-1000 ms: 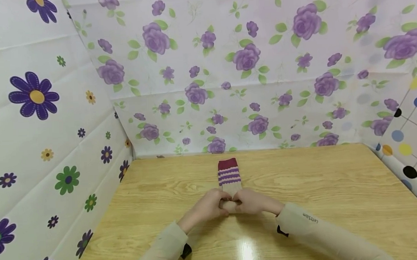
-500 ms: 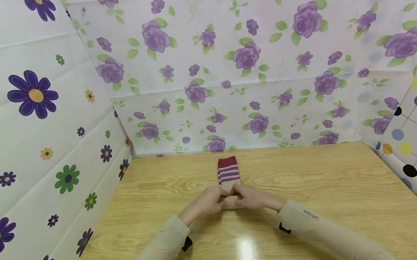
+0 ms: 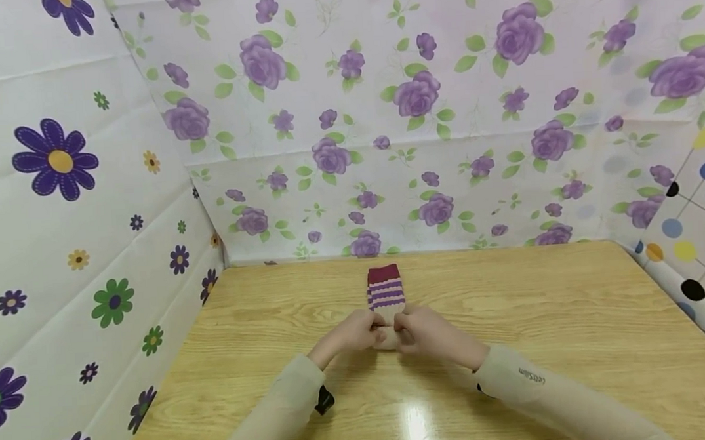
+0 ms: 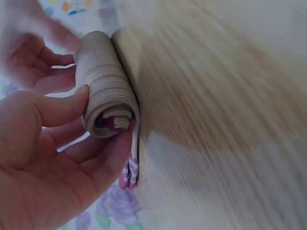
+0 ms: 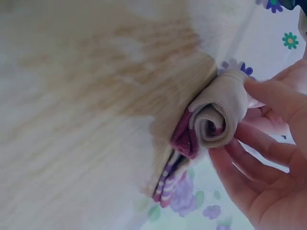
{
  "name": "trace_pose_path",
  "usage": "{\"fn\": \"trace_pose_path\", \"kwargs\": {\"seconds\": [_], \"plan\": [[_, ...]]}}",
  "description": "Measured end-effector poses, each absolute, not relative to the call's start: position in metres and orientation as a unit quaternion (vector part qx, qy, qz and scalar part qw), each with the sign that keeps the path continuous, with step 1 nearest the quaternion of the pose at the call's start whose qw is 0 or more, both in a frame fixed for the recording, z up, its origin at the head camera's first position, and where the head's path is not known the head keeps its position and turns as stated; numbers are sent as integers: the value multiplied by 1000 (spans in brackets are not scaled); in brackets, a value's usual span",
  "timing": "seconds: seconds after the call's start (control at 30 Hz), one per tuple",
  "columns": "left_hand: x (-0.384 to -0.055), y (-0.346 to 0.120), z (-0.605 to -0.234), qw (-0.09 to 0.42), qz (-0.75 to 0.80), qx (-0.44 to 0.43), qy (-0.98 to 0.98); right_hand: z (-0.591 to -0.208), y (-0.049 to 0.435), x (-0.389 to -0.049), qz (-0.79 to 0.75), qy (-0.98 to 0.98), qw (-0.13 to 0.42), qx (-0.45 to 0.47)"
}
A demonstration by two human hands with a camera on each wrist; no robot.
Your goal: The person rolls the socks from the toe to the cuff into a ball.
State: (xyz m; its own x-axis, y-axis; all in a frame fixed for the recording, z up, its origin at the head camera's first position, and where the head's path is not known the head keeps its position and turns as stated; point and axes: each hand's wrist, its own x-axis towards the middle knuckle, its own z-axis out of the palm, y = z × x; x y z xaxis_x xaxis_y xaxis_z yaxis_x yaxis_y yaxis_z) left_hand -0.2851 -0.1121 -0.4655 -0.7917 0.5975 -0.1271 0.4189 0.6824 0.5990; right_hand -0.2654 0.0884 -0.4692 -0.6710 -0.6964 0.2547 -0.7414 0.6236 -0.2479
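Observation:
A pair of beige knitted socks (image 3: 386,295), with purple stripes and a maroon end, lies at the middle of the table, its striped end pointing to the back. The near part is wound into a thick roll (image 4: 103,72), its spiral showing at both sides. My left hand (image 3: 357,331) holds the roll's left end, thumb on the near side and fingers curled around it. At the other end, my right hand (image 3: 431,338) grips the roll the same way. In the right wrist view a maroon flap (image 5: 184,136) sticks out beside the spiral.
The wooden table (image 3: 539,304) carries a glossy light reflection near its front. A rose-printed cloth (image 3: 385,146) hangs behind it, a daisy-printed cloth (image 3: 93,244) at the left, and a dotted cloth (image 3: 693,251) at the right.
The roll and both hands have moved a little away from me, toward the striped end. Less of the flat beige part shows now, and my right hand's fingers have shifted their hold.

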Motion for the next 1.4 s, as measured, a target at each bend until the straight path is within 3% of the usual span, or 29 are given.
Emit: {"fn": "trace_pose_path", "kwargs": {"seconds": [0.27,0.47,0.63,0.77,0.9,1.17,1.4], "plan": [[-290,-112,-466,165,337,191,907,-477,86,-266,85,-897,88,425],[-287,-112,-470,110,367,136,914,-483,86,-272,126,-892,88,426],[-282,-112,-470,51,369,165,913,-485,86,-281,160,-886,77,428],[-279,-110,-469,13,318,229,920,-485,85,-290,184,-888,35,420],[-279,-109,-468,32,288,256,922,-484,85,-299,195,-892,-4,408],[-278,-108,-470,57,263,263,927,-480,87,-302,198,-886,-27,418],[-274,-107,-473,75,274,266,921,-477,88,-305,221,-882,-114,400]]}}
